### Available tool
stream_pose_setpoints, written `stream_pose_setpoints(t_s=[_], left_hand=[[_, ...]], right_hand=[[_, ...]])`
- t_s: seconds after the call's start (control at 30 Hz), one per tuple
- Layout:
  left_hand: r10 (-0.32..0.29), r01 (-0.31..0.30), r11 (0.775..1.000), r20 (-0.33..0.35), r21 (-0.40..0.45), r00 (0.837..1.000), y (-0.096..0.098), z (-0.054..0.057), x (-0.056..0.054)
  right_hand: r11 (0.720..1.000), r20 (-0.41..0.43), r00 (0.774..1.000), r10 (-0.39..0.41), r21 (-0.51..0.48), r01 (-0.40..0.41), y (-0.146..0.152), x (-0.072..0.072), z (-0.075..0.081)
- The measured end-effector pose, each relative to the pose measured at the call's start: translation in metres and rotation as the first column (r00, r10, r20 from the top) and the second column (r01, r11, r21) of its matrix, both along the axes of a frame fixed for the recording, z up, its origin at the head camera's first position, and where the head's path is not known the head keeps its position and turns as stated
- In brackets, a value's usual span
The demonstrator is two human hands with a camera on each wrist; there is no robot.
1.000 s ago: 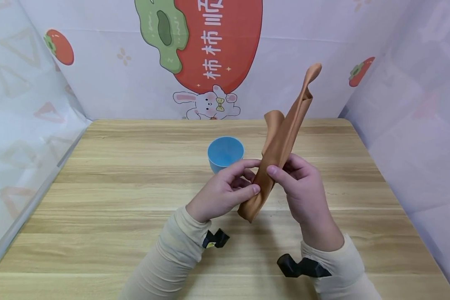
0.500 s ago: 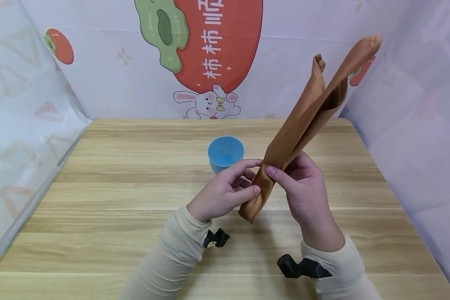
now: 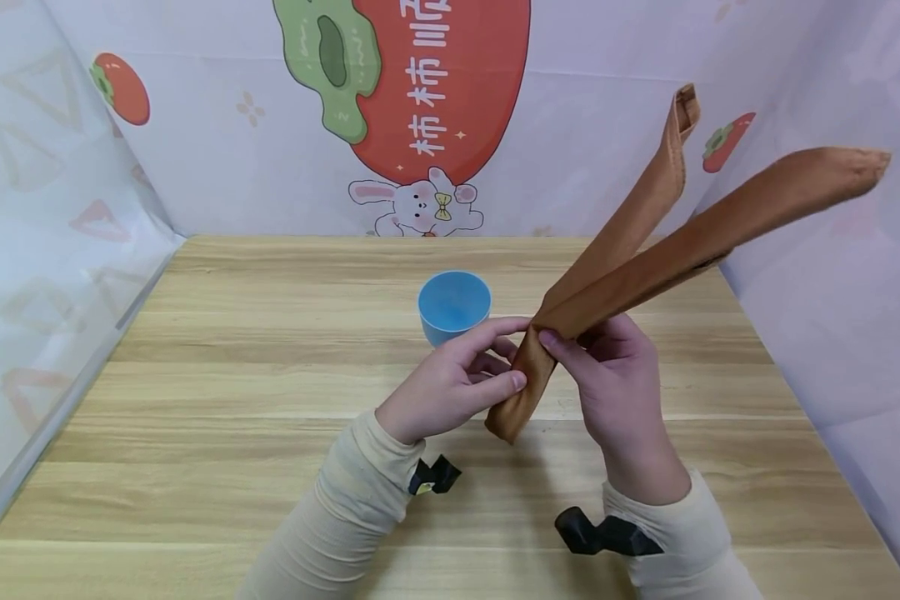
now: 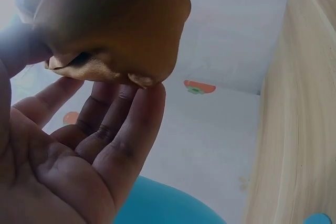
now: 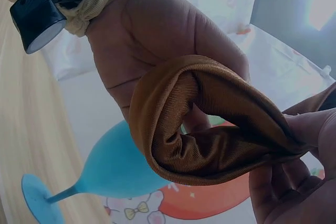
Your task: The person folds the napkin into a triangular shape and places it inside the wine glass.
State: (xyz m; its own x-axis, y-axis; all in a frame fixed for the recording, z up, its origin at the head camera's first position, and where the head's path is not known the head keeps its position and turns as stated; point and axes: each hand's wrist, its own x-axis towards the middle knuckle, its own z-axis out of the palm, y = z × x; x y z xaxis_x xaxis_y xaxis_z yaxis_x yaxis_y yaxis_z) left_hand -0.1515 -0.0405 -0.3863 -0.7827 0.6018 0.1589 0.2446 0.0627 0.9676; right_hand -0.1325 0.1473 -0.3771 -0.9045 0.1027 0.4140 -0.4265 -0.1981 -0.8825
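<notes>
A shiny brown cloth (image 3: 615, 275), folded into a long band, is held up over the table. Its two tails spread apart at the upper right, one steep and one leaning far right. My left hand (image 3: 453, 383) pinches the short lower end between thumb and fingers. Close beside it, my right hand (image 3: 618, 392) pinches the band where the tails part, thumb in front and the other fingers mostly hidden behind. The right wrist view shows the cloth (image 5: 173, 171) curved into a hollow loop. Just beyond my left hand stands a blue goblet (image 3: 453, 304), its stem visible in the right wrist view.
The wooden table (image 3: 232, 358) reaches back to a white printed backdrop (image 3: 607, 50) with fruit and a rabbit. White sheeting (image 3: 832, 275) hangs along both sides. A black wrist camera (image 3: 603, 533) sits on the right sleeve.
The cloth's upper tails have swung to the right and separated, one now leaning far out to the right. Both hands keep their grip almost in place. The goblet stands where it was.
</notes>
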Motion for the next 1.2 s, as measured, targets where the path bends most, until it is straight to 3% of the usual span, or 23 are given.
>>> stream_pose_setpoints(t_s=[0.3, 0.47, 0.57, 0.73, 0.9, 1.2], left_hand=[[0.046, -0.046, 0.999, -0.019, -0.007, 0.999, -0.005, 0.002, -0.001], [0.125, -0.119, 0.99, -0.083, 0.077, 0.989, -0.012, 0.007, 0.0], [0.18, -0.155, 0.97, -0.127, 0.185, 0.975, -0.017, 0.009, 0.0], [0.291, -0.222, 0.921, -0.185, 0.32, 0.939, -0.027, 0.012, -0.004], [0.362, -0.272, 0.894, -0.218, 0.355, 0.906, -0.037, 0.014, -0.009], [0.436, -0.347, 0.871, -0.22, 0.349, 0.873, -0.046, 0.014, -0.016]], right_hand=[[0.999, 0.033, 0.998, -0.045, -0.016, 0.045, 0.005, -0.001, 0.004], [0.997, 0.051, 0.997, -0.065, -0.028, 0.066, 0.008, 0.0, 0.006], [0.997, 0.049, 0.996, -0.071, -0.032, 0.072, 0.009, -0.001, 0.007], [0.997, 0.043, 0.997, -0.066, -0.042, 0.068, 0.01, -0.001, 0.007], [0.998, 0.033, 0.998, -0.047, -0.051, 0.048, 0.01, -0.002, 0.006], [0.998, 0.017, 0.999, -0.037, -0.056, 0.038, 0.009, -0.003, 0.006]])
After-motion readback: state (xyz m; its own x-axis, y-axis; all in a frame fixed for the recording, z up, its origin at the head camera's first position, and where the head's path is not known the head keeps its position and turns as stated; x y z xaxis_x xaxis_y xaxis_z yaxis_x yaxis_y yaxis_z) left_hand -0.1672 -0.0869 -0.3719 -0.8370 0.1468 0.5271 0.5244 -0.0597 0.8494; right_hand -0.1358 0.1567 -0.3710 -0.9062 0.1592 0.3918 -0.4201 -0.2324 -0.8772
